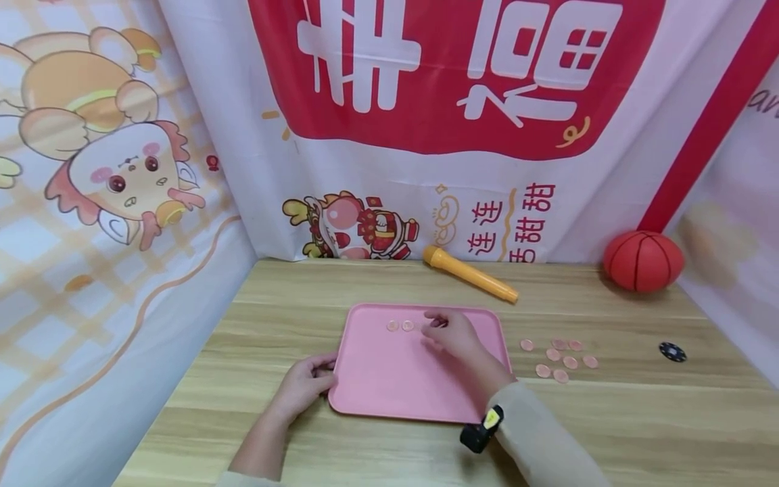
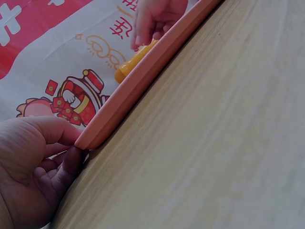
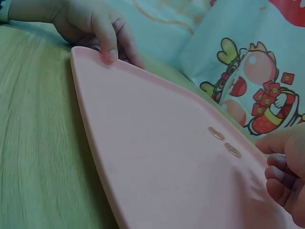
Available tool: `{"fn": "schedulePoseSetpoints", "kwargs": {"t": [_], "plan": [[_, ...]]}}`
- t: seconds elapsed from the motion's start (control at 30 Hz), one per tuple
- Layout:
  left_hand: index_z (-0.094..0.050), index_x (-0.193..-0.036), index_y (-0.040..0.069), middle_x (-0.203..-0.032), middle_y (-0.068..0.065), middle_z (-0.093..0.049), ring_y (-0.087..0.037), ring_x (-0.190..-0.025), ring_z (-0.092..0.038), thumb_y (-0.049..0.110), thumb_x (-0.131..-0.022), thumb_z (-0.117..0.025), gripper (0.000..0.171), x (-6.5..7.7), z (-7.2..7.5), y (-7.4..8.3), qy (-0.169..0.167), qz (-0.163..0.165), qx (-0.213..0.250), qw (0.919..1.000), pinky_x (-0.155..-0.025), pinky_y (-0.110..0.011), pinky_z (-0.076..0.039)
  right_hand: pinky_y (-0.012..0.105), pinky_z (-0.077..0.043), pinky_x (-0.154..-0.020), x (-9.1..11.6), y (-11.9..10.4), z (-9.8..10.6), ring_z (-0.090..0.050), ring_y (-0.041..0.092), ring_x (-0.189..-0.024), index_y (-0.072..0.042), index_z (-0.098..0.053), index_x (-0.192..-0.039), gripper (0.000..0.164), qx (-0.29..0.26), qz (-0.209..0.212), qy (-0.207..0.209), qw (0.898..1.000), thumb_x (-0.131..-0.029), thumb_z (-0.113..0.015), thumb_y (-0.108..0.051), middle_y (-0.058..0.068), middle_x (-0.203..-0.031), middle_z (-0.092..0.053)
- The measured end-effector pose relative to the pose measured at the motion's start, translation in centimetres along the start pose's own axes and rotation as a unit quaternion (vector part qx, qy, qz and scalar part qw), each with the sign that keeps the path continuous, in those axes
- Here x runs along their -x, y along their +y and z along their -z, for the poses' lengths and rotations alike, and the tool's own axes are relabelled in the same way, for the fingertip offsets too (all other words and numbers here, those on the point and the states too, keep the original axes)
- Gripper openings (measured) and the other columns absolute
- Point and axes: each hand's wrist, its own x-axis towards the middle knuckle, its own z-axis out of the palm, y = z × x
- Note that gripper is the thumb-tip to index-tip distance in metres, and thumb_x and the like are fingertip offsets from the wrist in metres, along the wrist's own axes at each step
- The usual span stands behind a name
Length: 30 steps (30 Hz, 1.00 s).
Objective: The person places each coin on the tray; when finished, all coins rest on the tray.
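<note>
A pink tray (image 1: 389,379) lies on the wooden table. My left hand (image 1: 307,384) grips its left rim near the front corner; the left wrist view shows the fingers (image 2: 66,131) pinching that corner. Toward the tray's back edge lie two copper-coloured coins, a left coin (image 1: 392,326) and a right coin (image 1: 408,326), side by side. My right hand (image 1: 452,333) hovers over the tray just right of them, fingers bent. In the right wrist view its curled fingers (image 3: 281,176) show, but whether a coin sits between the fingertips cannot be made out.
Several loose copper coins (image 1: 552,354) are scattered on the table right of the tray. Farther right lies a black-and-white round chip (image 1: 672,352). Behind the tray is an orange toy microphone (image 1: 471,274). A red ball (image 1: 644,262) sits at the back right corner, against printed cloth walls.
</note>
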Motion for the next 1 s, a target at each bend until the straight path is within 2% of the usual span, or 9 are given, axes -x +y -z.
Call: {"fn": "schedulePoseSetpoints", "kwargs": {"t": [0.27,0.37,0.6,0.7,0.83,1.0], "plan": [[-0.057,-0.13,-0.009,-0.112,-0.019,-0.068,-0.014,-0.086,-0.065,-0.003,-0.079,-0.065,0.052,-0.1,0.0,-0.1,0.003,0.002,-0.004,1.0,-0.068,-0.022,-0.055,0.029,-0.056,-0.062,2.2,1.4,4.4,-0.06,0.017,-0.08,-0.005,-0.064,-0.128,0.042,0.001,0.033,0.027,0.999,-0.087,-0.07,-0.013,0.013,-0.104,-0.066],[-0.057,-0.13,-0.008,-0.111,-0.019,-0.068,-0.013,-0.085,-0.065,-0.003,-0.079,-0.066,0.052,-0.1,-0.1,-0.1,0.005,0.003,-0.008,1.0,-0.068,-0.022,-0.055,0.027,-0.054,-0.065,2.9,2.4,6.3,-0.058,0.017,-0.085,-0.005,-0.062,-0.129,0.042,0.008,0.026,0.04,0.999,-0.089,-0.069,-0.016,0.014,-0.108,-0.065],[-0.058,-0.129,-0.009,-0.11,-0.019,-0.068,-0.012,-0.083,-0.064,-0.004,-0.08,-0.065,0.05,-0.1,-0.1,-0.1,0.01,0.003,-0.007,0.9999,-0.067,-0.022,-0.054,0.019,-0.049,-0.07,5.1,4.4,10.9,-0.056,0.011,-0.09,-0.003,-0.061,-0.13,0.044,0.068,0.032,0.077,0.994,-0.091,-0.067,-0.022,0.016,-0.112,-0.065],[-0.058,-0.129,-0.009,-0.109,-0.018,-0.068,-0.012,-0.082,-0.063,-0.004,-0.079,-0.065,0.05,-0.1,0.0,-0.1,0.009,0.003,-0.005,0.9999,-0.066,-0.022,-0.054,0.022,-0.052,-0.065,6.1,5.4,12.6,-0.057,0.007,-0.08,-0.002,-0.057,-0.134,0.049,0.042,0.007,0.075,0.996,-0.092,-0.066,-0.024,0.016,-0.115,-0.061],[-0.057,-0.129,-0.009,-0.11,-0.02,-0.067,-0.011,-0.082,-0.063,-0.003,-0.079,-0.065,0.051,-0.1,0.0,0.1,0.004,-0.002,-0.003,1.0,-0.066,-0.021,-0.054,0.029,-0.058,-0.062,7.3,6.9,14.6,-0.057,0.007,-0.074,0.0,-0.046,-0.142,0.058,-0.049,-0.039,0.07,0.996,-0.093,-0.066,-0.024,0.008,-0.114,-0.054],[-0.056,-0.13,-0.01,-0.113,-0.022,-0.066,-0.012,-0.082,-0.063,-0.004,-0.08,-0.065,0.052,0.1,0.1,0.2,-0.002,-0.001,0.005,1.0,-0.065,-0.022,-0.054,0.025,-0.057,-0.074,8.7,8.7,17.1,-0.052,0.008,-0.092,-0.006,-0.041,-0.147,0.07,-0.038,-0.082,0.088,0.992,-0.092,-0.065,-0.041,0.001,-0.117,-0.05]]}}
